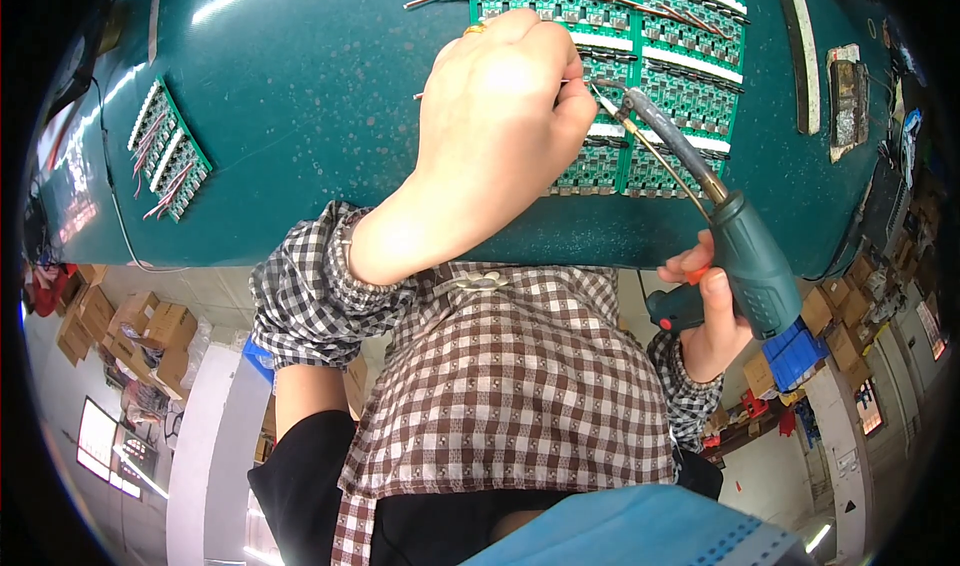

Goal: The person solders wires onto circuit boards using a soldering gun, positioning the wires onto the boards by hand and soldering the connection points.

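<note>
My left hand (508,108) is pinching wire (419,96), seemingly steadying it for the soldering gun (757,261) my right hand (717,316) is gripping.

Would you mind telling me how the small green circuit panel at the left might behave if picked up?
The panel looks thin and flat, so it is probably light and fairly stiff. The slim reddish wires across it would likely flop or dangle, since some overhang its edge.

Your green tabletop (320,126) catches streaks of light (225,2); cardboard boxes (168,324) pile up on both sides of you, and bright window-like panels (97,434) show at left.
</note>
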`<action>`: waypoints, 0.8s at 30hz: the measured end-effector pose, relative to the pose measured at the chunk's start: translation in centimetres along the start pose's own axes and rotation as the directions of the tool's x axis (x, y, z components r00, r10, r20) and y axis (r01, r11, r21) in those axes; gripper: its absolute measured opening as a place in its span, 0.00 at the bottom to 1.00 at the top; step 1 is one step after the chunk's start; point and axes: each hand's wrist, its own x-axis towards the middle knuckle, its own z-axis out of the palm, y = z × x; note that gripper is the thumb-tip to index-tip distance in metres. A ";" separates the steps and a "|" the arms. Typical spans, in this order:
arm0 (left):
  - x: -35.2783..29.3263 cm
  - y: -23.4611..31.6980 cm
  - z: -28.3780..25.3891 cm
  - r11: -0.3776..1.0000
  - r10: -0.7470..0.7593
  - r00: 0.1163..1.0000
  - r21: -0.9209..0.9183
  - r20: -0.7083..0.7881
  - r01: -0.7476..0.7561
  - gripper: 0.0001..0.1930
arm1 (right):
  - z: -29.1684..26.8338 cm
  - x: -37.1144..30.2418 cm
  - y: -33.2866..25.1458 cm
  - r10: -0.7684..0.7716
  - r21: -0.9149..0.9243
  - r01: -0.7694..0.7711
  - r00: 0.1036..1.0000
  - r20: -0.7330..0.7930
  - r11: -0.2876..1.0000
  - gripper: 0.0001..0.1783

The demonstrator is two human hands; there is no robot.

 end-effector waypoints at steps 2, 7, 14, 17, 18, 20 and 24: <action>0.0 0.0 0.0 1.000 -0.003 1.000 0.004 0.006 0.003 0.06 | 0.0 0.0 0.0 0.001 -0.001 -0.001 1.000 0.001 1.000 0.23; 0.0 0.0 0.0 1.000 0.001 1.000 0.012 0.003 -0.001 0.06 | 0.0 0.0 0.0 0.000 -0.001 0.000 1.000 0.001 1.000 0.23; 0.0 0.0 0.1 1.000 0.005 1.000 -0.003 0.000 -0.005 0.06 | 0.0 0.0 0.0 -0.017 -0.002 0.017 1.000 -0.009 1.000 0.23; -0.1 -0.1 0.1 1.000 0.001 1.000 0.010 -0.002 -0.001 0.06 | -0.1 -0.1 0.0 -0.028 -0.007 0.028 0.999 -0.014 1.000 0.22; -0.1 -0.1 0.1 1.000 0.000 1.000 0.010 -0.002 0.000 0.06 | -0.1 -0.1 0.0 -0.021 -0.014 0.021 1.000 -0.017 1.000 0.22; -0.1 0.0 0.1 1.000 0.000 1.000 0.015 -0.004 0.000 0.06 | -0.1 0.0 -0.1 -0.022 -0.015 0.022 1.000 -0.014 1.000 0.22; -0.1 0.0 0.1 1.000 0.010 1.000 0.023 -0.008 -0.009 0.06 | 0.0 -0.1 0.0 0.008 0.069 -0.005 0.999 -0.042 0.998 0.22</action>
